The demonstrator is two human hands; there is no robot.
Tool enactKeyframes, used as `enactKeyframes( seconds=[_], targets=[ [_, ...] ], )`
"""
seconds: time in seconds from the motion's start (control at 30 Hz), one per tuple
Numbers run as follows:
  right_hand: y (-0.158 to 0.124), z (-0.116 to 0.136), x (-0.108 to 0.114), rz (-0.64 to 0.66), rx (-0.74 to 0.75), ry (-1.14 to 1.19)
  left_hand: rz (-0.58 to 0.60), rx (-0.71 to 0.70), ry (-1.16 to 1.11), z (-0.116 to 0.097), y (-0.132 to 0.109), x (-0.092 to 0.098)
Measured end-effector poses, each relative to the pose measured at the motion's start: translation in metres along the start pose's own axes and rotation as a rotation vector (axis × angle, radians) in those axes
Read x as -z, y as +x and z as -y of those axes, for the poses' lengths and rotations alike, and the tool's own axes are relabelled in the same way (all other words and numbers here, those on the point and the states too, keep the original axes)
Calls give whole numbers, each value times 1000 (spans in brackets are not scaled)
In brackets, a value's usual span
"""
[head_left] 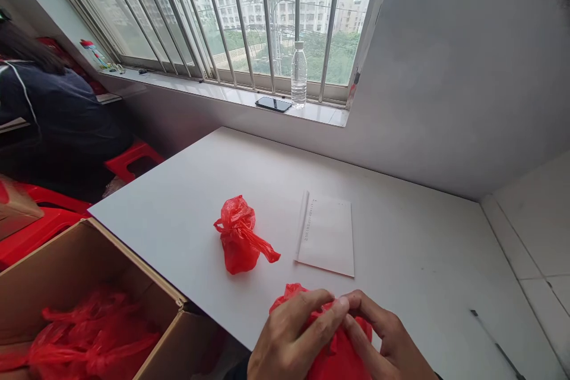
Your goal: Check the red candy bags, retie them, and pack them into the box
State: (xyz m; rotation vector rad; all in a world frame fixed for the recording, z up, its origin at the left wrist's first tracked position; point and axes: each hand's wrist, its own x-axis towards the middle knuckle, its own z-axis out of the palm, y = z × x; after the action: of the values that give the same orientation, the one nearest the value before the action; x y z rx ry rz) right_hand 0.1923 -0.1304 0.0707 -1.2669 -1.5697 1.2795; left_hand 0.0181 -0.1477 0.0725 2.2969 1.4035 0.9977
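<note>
Low in the head view, at the table's near edge, both my hands are on a red plastic bag. My left hand has its fingers bent over the top of the bag. From the other side, my right hand pinches the bag, and the fingertips of both hands meet. What is inside the bag is hidden. A second red plastic bag, knotted at its top, stands on the white table beyond my left hand. Ahead of my hands lies a white notebook.
A cardboard box with red plastic bags inside stands at the left. A pen lies at the right. The sill holds a phone and a clear bottle. A person sits at far left by red stools.
</note>
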Motion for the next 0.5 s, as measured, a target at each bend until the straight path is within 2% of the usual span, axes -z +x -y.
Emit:
enactKeyframes(
  seconds=[0.1,0.17,0.33,0.43,0.5],
  targets=[
    [-1,-1,8,-104,65,-61,36,-116,-23,11,5,5],
    [-5,-3,12,-152,75,-99,65,-121,-33,19,3,8],
    [-21,-17,27,-229,-71,-181,87,-70,123,54,-27,17],
    [-31,-27,39,-310,-163,-206,55,50,207,74,-48,22],
    [-35,-30,42,-325,-200,-148,83,236,150,78,-56,21]
  ],
)
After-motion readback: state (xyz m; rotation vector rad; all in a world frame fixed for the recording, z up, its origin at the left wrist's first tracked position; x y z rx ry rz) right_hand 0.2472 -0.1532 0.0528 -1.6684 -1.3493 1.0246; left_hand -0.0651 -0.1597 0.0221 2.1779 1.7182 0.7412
